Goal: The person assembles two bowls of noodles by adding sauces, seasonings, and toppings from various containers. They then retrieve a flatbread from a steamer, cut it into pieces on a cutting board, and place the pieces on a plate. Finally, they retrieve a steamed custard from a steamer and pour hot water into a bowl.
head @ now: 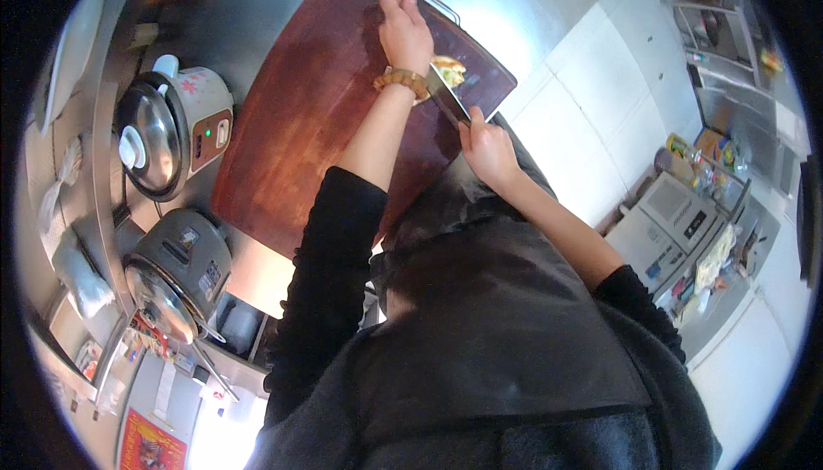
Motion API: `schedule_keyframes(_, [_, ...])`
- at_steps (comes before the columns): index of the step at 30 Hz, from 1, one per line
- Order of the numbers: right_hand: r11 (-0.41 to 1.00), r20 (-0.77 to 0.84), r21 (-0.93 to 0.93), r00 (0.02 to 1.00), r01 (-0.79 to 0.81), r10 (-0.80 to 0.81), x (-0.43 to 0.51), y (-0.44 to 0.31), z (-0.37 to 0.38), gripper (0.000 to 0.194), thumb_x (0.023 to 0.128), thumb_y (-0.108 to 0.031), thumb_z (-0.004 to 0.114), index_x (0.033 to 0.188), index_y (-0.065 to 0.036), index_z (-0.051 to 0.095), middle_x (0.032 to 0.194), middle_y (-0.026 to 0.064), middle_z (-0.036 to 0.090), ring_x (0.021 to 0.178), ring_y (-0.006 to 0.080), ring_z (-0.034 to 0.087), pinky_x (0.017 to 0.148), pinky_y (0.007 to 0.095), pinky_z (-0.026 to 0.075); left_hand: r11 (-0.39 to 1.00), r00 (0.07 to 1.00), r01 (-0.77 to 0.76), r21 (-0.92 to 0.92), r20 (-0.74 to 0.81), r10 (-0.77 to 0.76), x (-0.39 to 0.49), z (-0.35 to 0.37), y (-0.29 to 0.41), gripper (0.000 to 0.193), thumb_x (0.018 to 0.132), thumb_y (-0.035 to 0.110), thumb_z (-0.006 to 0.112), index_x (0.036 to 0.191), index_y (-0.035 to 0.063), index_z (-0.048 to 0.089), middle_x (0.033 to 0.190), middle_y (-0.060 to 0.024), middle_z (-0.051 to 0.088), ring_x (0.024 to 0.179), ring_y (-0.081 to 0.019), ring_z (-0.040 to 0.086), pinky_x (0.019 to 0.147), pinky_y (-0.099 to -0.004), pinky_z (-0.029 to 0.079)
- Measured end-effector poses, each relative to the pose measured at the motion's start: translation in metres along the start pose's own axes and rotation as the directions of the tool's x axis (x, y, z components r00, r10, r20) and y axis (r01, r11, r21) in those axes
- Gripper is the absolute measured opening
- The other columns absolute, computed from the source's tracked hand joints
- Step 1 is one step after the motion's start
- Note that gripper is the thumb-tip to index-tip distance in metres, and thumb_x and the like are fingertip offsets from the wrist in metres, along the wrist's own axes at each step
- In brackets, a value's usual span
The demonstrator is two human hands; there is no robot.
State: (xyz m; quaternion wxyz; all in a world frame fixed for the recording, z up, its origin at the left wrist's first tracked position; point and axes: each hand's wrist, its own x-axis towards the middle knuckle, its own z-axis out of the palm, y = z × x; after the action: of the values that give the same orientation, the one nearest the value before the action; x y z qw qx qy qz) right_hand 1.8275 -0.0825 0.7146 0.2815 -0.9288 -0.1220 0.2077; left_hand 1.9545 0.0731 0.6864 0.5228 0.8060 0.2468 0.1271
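My right hand (490, 151) is closed around the handle of a kitchen knife (447, 95). The blade points up and left across the wooden cutting board (308, 116), towards my left wrist. Beside the blade lies a filled, browned piece of food (452, 70) with pale green filling, its near part hidden by the knife and my wrist. My left hand (406, 32) is over the far part of the board, fingers bent and pointing away; whether they hold anything is hidden. A beaded bracelet (402, 81) circles that wrist.
A metal counter (257, 13) carries the board. Left of it stand a rice cooker (173, 126) with a lit green light and a darker cooker (183, 270). The board has a metal handle (440, 7). White floor tiles (591, 103) and a white appliance (675, 213) are at right.
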Motion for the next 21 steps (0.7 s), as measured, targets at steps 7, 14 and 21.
schedule_keyframes(7, [0.968, -0.065, 0.138, 0.977, 0.212, -0.204, 0.029, 0.011, -0.048, 0.023, 0.092, -0.024, 0.049, 0.100, -0.004, 0.044, 0.061, 0.0227, 0.058, 0.055, 0.0416, 0.059, 0.049, 0.0486, 0.048, 0.850, 0.885, 0.269, -0.452, -0.232, -0.404, -0.041, -0.098, -0.027, 0.020, 0.087, 0.015, 0.059, 0.102, 0.0026, 0.054, 0.099, -0.0069, 0.060, 0.098, -0.0180, 0.055, 0.087, -0.0312, 0.043])
schedule_keyframes(14, [0.640, 0.041, -0.388, 0.706, 0.663, -0.707, 0.189, -0.019, -0.054, 0.041, 0.085, -0.013, 0.049, 0.125, -0.005, 0.044, 0.094, 0.0201, 0.055, 0.082, 0.0350, 0.059, 0.074, 0.0427, 0.048, 0.822, 0.843, 0.521, -0.232, -0.009, -0.537, -0.115, -0.093, -0.054, 0.039, 0.075, 0.022, 0.071, 0.104, -0.0008, 0.057, 0.096, -0.0106, 0.065, 0.086, -0.0238, 0.060, 0.078, -0.0380, 0.047])
schedule_keyframes(21, [0.486, 0.070, -0.447, 0.572, 0.751, -0.818, 0.229, -0.030, -0.031, 0.039, 0.079, -0.012, 0.056, 0.118, -0.006, 0.054, 0.099, 0.0170, 0.055, 0.090, 0.0329, 0.057, 0.080, 0.0423, 0.046, 0.609, 0.829, 0.554, 0.568, -0.302, -0.472, -0.102, -0.053, -0.031, 0.063, 0.063, 0.046, 0.075, 0.109, 0.0065, 0.061, 0.094, -0.0089, 0.069, 0.102, -0.0312, 0.059, 0.089, -0.0441, 0.041])
